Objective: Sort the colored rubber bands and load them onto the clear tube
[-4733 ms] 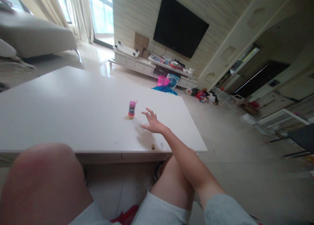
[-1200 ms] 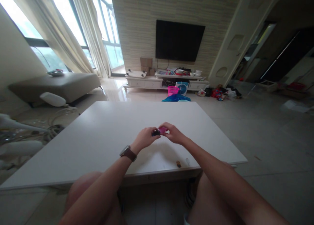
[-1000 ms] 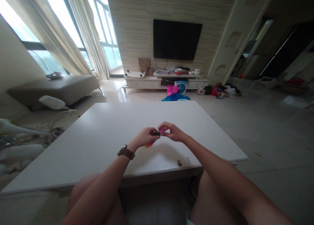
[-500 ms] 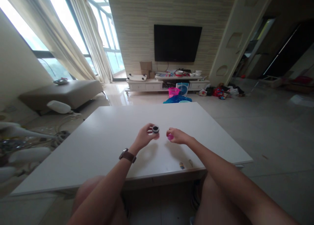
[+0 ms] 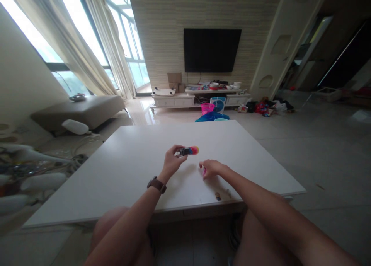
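Observation:
Above the middle of the white table [image 5: 116, 173], my left hand [image 5: 173, 159] grips a small item with a dark body and a rainbow-coloured end [image 5: 193, 150], which points right. My right hand [image 5: 211, 169] is lower and to the right, its fingers closed round a small pink object [image 5: 204, 171] that is mostly hidden. The two hands are apart. Near the front edge, below my right hand, lie a small brown and blue piece [image 5: 217, 196] and a pale piece [image 5: 228, 192].
Beyond the table stand a pink basket [image 5: 207, 108], a blue bag [image 5: 213, 116] and a low white cabinet [image 5: 174, 101]. A grey bench [image 5: 78, 110] is at the left, with white chair-like parts [image 5: 43, 181] nearer.
The item in my left hand has turned from end-on to sideways, showing its rainbow-coloured end. My right hand has moved down and slightly right with the pink object. The view has shifted slightly.

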`<state>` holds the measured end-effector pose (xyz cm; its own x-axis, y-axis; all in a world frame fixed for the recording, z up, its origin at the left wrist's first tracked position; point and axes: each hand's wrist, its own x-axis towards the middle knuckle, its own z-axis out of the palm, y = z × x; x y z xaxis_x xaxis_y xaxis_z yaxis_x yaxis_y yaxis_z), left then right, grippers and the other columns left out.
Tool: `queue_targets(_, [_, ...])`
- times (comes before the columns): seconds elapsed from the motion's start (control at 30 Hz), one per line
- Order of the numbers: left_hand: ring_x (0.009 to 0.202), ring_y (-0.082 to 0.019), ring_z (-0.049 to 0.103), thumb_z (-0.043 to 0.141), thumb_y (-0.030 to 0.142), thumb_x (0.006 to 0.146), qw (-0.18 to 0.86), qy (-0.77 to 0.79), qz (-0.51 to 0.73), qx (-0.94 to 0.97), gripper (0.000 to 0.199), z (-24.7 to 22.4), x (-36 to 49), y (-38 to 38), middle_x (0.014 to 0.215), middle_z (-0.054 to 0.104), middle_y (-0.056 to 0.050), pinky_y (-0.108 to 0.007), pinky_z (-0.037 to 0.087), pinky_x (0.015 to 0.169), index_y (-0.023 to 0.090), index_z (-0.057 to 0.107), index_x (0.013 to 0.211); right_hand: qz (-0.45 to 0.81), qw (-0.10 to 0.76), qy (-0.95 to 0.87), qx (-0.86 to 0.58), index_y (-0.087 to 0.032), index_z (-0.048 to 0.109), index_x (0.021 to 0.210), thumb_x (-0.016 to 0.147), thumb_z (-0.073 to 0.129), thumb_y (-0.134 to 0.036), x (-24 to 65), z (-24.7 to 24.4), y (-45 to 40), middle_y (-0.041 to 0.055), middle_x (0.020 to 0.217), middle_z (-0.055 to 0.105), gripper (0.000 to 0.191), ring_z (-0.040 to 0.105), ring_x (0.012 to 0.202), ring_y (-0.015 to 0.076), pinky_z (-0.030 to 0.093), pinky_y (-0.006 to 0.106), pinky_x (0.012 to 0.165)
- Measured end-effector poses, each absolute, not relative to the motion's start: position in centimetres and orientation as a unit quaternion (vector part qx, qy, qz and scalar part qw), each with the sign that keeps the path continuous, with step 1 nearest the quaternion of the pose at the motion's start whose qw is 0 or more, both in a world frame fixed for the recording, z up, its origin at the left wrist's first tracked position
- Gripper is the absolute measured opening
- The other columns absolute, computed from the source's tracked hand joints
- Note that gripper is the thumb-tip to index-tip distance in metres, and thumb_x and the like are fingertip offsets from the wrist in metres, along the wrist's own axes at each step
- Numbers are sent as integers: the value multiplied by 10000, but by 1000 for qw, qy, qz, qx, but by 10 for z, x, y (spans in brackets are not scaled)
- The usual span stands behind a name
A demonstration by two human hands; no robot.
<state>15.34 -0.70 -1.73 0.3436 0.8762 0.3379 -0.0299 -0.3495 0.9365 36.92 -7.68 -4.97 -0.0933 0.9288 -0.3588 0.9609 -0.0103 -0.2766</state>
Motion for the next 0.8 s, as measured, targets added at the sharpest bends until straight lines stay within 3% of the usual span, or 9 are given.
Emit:
queue_targets(0.1, [868, -188, 670, 816, 209, 644, 516, 342, 492, 612, 341, -28, 157, -1, 900, 728, -60, -315, 524, 806, 157, 697, 959, -237, -13, 699, 675, -214, 625, 1194, 569, 910, -398, 369, -50, -73, 80, 1001, 740, 711, 688, 892, 281, 484, 328, 724])
queue_targets(0.17, [853, -176, 663, 838, 220, 623, 558, 352, 496, 565, 372, -33, 159, 2, 880, 721, -49, -321, 515, 832, 154, 694, 959, -260, -130, 674, 679, -194, 585, 1231, 607, 890, -458, 368, -47, -69, 112, 1077, 714, 743, 680, 924, 278, 503, 353, 777])
queue_targets(0.3, [905, -166, 661, 848, 195, 614, 689, 316, 458, 464, 394, -36, 166, 0, 940, 714, -51, -349, 507, 938, 151, 674, 964, -419, -426, 525, 606, -221, 517, 1205, 747, 771, -530, 362, -34, -63, 93, 1144, 673, 609, 685, 947, 216, 539, 342, 806])
queue_targets(0.4, [995, -172, 652, 821, 159, 648, 746, 294, 422, 422, 346, -37, 169, -5, 1017, 703, -71, -341, 490, 1004, 151, 672, 960, -468, -534, 443, 546, -239, 503, 1178, 713, 797, -492, 358, -27, -61, 56, 1092, 658, 606, 682, 922, 190, 557, 339, 813])
queue_targets(0.57, [920, -171, 657, 643, 257, 843, 776, 384, 369, 339, 149, -41, 167, -2, 1100, 653, -110, -318, 537, 899, 163, 630, 957, -350, -598, 413, 591, -244, 506, 1117, 617, 832, -459, 363, -26, -58, 43, 1109, 592, 635, 649, 900, 184, 581, 361, 788])
queue_targets(0.8, [885, -184, 659, 513, 358, 929, 761, 451, 343, 317, 236, -44, 165, 3, 1080, 630, -135, -301, 545, 837, 142, 595, 978, -199, -568, 507, 617, -252, 475, 1143, 690, 766, -453, 370, -19, -59, 27, 1020, 629, 574, 649, 863, 191, 560, 337, 745])
